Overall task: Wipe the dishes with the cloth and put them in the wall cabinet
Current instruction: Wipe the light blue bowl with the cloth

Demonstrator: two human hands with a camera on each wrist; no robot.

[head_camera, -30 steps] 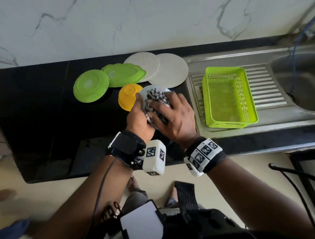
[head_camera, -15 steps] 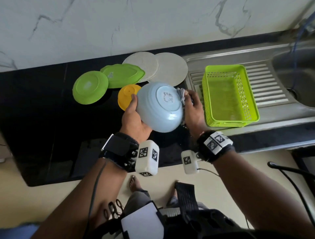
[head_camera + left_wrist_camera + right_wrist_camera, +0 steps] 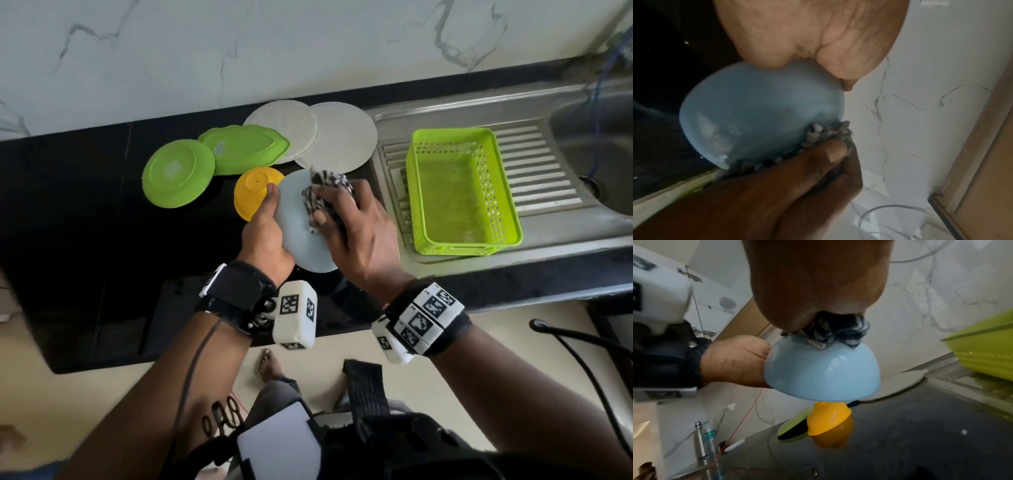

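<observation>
A pale blue bowl (image 3: 299,229) is held above the black counter, bottom up, by my left hand (image 3: 265,226), whose thumb and fingers curl round its rim. My right hand (image 3: 346,219) grips a black-and-white checked cloth (image 3: 325,188) and presses it onto the bowl's underside. The right wrist view shows the cloth (image 3: 835,331) bunched on top of the bowl (image 3: 822,368). In the left wrist view the bowl (image 3: 760,112) sits between my left palm and the cloth-covered right fingers (image 3: 830,149).
On the counter lie a yellow cup (image 3: 253,192) upside down, a round green plate (image 3: 178,178), a leaf-shaped green plate (image 3: 246,147) and two white plates (image 3: 339,137). A green basket (image 3: 459,192) stands on the steel drainboard (image 3: 548,178), the sink at far right.
The bowl's bare underside faced up half a second ago with the cloth at its right edge; now my right hand has come back over it, pressing the cloth on.
</observation>
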